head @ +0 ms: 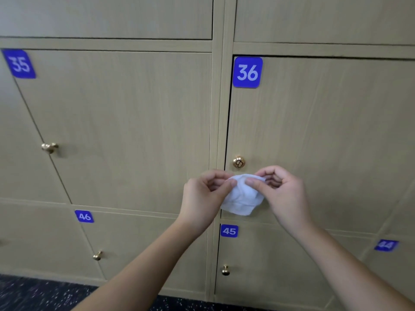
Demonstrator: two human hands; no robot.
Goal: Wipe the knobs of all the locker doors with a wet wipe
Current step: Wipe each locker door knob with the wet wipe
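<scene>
Just below the knob of door 36 (239,162) hangs the wet wipe (242,194) — pinched between my left hand (203,198) and right hand (284,194), each grip clamped on its top edge; the knob sits straight above, right hand marginally nearer.

4 knobs (238,162), 5 no. tags (247,72), 1 wipe (243,196), 2 hands (203,196).

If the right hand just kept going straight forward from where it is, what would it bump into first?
Probably the door of locker 36, a little below and right of its brass knob. The right hand pinches the wet wipe just before that door; depth is unclear.
</scene>
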